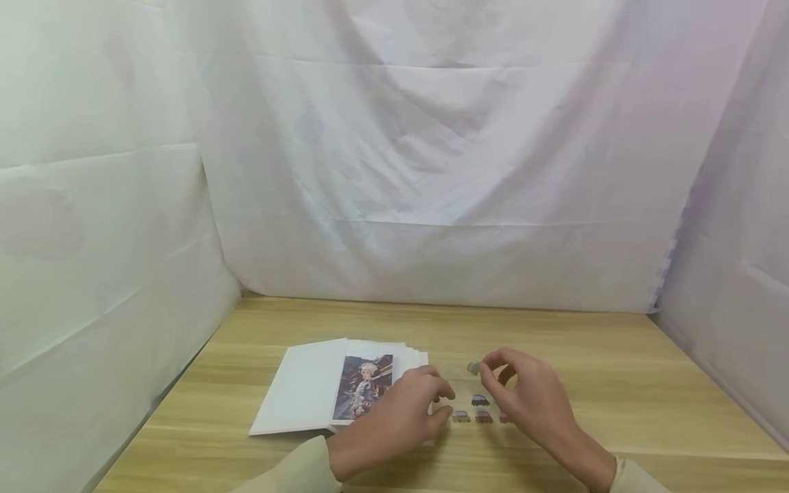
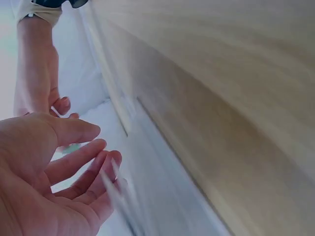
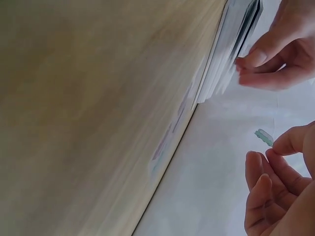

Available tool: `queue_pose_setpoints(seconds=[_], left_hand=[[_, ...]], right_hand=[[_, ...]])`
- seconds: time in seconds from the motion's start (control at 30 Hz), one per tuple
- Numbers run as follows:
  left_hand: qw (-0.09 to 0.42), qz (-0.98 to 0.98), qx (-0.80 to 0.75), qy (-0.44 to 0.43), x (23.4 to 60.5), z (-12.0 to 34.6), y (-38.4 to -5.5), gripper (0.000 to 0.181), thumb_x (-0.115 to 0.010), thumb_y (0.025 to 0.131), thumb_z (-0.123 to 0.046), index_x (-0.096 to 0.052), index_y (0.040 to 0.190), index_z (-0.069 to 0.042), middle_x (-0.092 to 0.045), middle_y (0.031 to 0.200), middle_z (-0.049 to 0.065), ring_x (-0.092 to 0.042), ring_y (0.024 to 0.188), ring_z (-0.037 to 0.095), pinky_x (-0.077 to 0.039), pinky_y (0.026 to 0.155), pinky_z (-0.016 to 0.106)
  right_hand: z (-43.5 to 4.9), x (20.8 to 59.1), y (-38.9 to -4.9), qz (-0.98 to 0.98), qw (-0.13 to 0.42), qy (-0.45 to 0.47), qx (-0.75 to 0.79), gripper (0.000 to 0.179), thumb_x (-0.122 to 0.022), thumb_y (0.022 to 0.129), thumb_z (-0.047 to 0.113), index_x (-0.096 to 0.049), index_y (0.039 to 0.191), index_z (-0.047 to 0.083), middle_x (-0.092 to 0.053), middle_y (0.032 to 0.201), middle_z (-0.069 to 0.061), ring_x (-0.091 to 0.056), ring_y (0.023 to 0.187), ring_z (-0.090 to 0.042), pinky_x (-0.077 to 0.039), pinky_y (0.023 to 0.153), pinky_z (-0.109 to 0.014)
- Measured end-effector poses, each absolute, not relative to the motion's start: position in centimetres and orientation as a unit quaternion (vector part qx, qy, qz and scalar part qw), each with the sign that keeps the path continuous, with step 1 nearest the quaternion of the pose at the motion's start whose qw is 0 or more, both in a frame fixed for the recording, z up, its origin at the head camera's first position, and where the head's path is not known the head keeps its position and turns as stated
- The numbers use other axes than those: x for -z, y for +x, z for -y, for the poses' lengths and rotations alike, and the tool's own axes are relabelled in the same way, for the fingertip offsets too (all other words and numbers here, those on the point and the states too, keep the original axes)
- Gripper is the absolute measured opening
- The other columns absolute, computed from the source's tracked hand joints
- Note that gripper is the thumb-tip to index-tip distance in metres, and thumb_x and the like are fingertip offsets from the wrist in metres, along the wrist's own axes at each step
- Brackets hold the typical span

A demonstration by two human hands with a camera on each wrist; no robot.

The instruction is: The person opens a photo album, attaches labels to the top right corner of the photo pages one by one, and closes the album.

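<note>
Between thumb and index finger, my right hand (image 1: 531, 387) pinches a small green car-shaped sticker (image 3: 264, 136), raised above the table. My left hand (image 1: 403, 414) is over the right side of an open white photo album (image 1: 302, 387), fingers loosely bent and nothing in them. Part of the page under that hand is hidden. A photo (image 1: 351, 383) of a person in a light hat lies on the album's page. Right of the album, between my hands, several small car stickers (image 1: 480, 400) lie in rows on what looks like a clear sheet; the right hand covers part of them.
The wooden table (image 1: 666, 404) extends on both sides of the album. White cloth (image 1: 431, 171) hangs behind the table and along its left and right sides. The album's loose page edges (image 3: 216, 73) fan out toward the stickers.
</note>
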State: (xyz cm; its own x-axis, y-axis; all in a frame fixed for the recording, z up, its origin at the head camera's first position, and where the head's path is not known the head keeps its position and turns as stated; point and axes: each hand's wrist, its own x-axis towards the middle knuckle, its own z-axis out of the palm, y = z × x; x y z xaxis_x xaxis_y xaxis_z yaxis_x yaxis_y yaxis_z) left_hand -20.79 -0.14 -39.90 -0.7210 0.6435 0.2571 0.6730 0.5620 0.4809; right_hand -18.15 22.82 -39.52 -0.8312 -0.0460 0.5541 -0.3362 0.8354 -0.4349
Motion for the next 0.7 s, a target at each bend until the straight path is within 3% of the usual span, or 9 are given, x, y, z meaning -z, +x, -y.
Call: queue_pose_setpoints(seconds=[0.2, 0.47, 0.7], left_hand=[[0.064, 0.892, 0.251, -0.37, 39.4, 1.5, -20.7, 0.012, -0.082, 0.096, -0.016, -0.084, 0.108, -0.015, -0.075, 0.106, -0.005, -0.068, 0.098, 0.005, -0.058, 0.083, 0.018], [0.105, 0.889, 0.26, -0.362, 39.8, 2.9, -21.1, 0.01, -0.083, 0.095, -0.016, -0.083, 0.105, -0.014, -0.076, 0.108, -0.004, -0.071, 0.106, 0.012, -0.061, 0.092, 0.024], [0.118, 0.882, 0.284, -0.357, 40.0, 4.1, -21.1, 0.01, -0.079, 0.093, -0.008, -0.083, 0.101, -0.012, -0.074, 0.103, -0.002, -0.067, 0.097, 0.008, -0.055, 0.078, 0.014]], right_hand=[[-22.3, 39.2, -18.7, 0.915, 0.276, 0.11, -0.273, 0.005, -0.082, 0.096, 0.02, -0.079, 0.093, 0.022, -0.079, 0.087, 0.011, -0.062, 0.067, 0.003, -0.046, 0.048, -0.02], [-20.7, 38.7, -20.5, 0.916, 0.251, 0.12, -0.288, 0.005, -0.082, 0.097, 0.025, -0.079, 0.093, 0.025, -0.077, 0.087, 0.013, -0.064, 0.068, -0.002, -0.047, 0.049, -0.021], [-19.3, 38.9, -22.5, 0.929, 0.222, 0.108, -0.277, 0.006, -0.081, 0.097, 0.024, -0.078, 0.092, 0.026, -0.077, 0.086, 0.014, -0.062, 0.069, -0.001, -0.047, 0.054, -0.02]])
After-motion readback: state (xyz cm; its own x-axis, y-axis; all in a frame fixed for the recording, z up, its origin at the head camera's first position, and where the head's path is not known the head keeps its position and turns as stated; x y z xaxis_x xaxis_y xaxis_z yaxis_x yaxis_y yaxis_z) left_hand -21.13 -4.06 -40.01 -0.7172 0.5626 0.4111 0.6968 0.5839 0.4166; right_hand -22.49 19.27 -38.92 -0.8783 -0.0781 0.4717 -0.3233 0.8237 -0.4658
